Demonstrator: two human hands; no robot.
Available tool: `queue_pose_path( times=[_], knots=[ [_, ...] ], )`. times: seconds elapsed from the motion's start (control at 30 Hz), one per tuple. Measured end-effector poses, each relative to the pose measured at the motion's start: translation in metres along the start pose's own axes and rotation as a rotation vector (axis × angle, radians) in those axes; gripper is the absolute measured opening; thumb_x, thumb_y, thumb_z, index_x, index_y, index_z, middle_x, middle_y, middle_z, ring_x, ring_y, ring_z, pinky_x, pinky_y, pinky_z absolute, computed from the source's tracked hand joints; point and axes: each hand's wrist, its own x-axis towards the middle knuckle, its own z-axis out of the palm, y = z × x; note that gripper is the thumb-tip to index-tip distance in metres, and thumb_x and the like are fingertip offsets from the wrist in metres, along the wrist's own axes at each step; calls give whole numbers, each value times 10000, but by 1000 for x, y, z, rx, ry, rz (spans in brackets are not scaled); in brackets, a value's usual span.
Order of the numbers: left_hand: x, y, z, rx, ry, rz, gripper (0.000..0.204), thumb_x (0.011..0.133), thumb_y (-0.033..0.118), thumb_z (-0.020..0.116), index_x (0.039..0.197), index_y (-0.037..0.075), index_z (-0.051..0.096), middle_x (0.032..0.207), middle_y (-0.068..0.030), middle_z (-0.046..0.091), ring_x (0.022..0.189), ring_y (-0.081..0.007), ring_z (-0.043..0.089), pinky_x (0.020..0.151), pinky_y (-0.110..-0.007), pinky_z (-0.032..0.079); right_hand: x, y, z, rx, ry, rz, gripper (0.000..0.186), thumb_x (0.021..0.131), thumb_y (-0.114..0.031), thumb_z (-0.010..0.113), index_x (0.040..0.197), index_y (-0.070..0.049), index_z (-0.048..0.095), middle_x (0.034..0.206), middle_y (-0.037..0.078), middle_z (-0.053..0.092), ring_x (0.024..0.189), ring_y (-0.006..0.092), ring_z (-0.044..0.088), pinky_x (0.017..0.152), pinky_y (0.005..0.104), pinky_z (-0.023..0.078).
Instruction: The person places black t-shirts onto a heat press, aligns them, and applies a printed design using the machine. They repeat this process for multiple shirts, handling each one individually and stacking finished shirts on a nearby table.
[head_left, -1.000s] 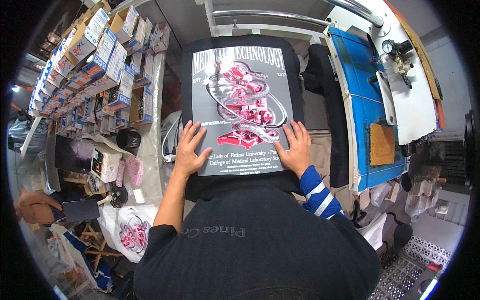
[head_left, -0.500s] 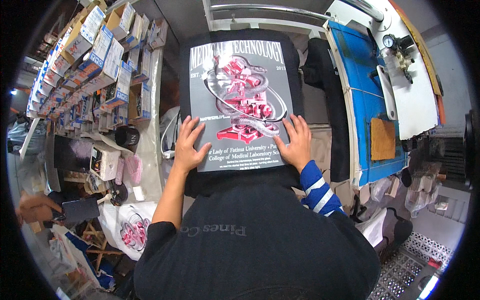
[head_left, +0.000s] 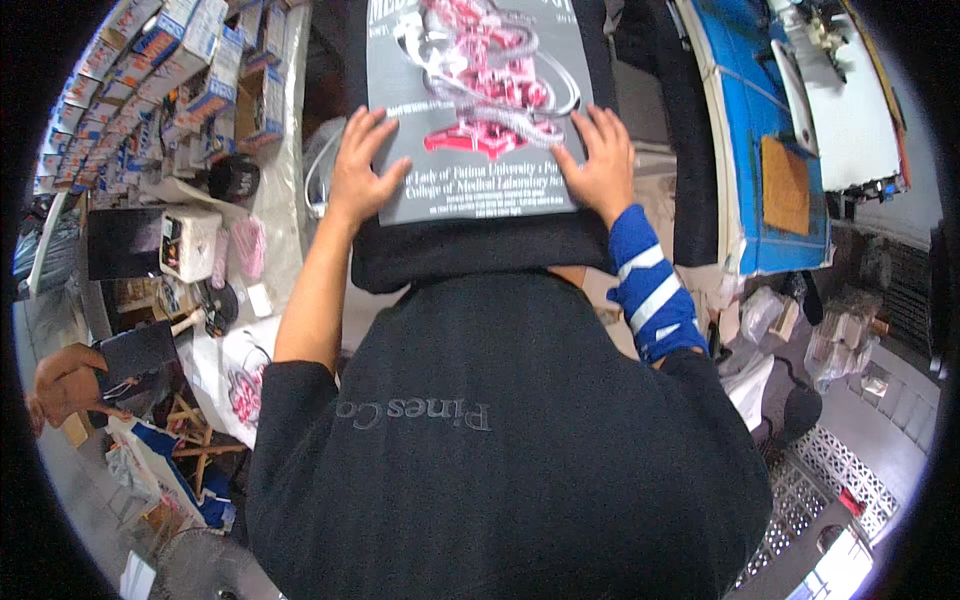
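A glossy grey sheet [head_left: 485, 110] printed with a pink-red microscope, a coiled snake and white lettering lies flat on a black garment [head_left: 480, 245], probably a shirt. My left hand [head_left: 363, 168] rests on the sheet's left edge, fingers stretched and thumb spread inward. On the opposite edge lies my right hand [head_left: 603, 165], likewise open with its fingers apart. Neither hand grips anything. A blue sleeve with white stripes [head_left: 648, 285] covers my right forearm. The top of the sheet is cut off by the picture's upper rim.
Stacked cardboard boxes [head_left: 160, 60] fill the far left. Below them sit a black cap [head_left: 234, 177] and a plastic-covered table edge [head_left: 285, 170]. To the right stands a blue panel [head_left: 750, 110] with a brown square patch [head_left: 786, 185], beside a white board [head_left: 850, 140].
My view has tilted, so the sheet, garment and both hands appear higher in the picture. Both hands stay flat at the sheet's side edges.
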Motion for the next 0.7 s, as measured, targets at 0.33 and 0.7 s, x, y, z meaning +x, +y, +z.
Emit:
queue_pose_path(
  times=[0.33, 0.7],
  knots=[
    [-3, -6, 5, 11, 21, 33, 576, 812, 310, 796, 1331, 105, 651, 1495, -133, 524, 1457, -372, 384, 1188, -484, 332, -1, 4, 4, -45, -33, 21, 602, 877, -546, 675, 1331, -151, 653, 1479, 136, 518, 1414, 360, 408, 1132, 543, 333],
    [-4, -10, 7, -16, 29, 32, 570, 834, 310, 783, 1349, 107, 645, 1512, -118, 516, 1470, -347, 374, 1198, -469, 322, -3, 8, 9, -51, -26, 21, 613, 891, -583, 648, 1343, -169, 648, 1492, 133, 506, 1430, 352, 388, 1141, 551, 312]
  ],
)
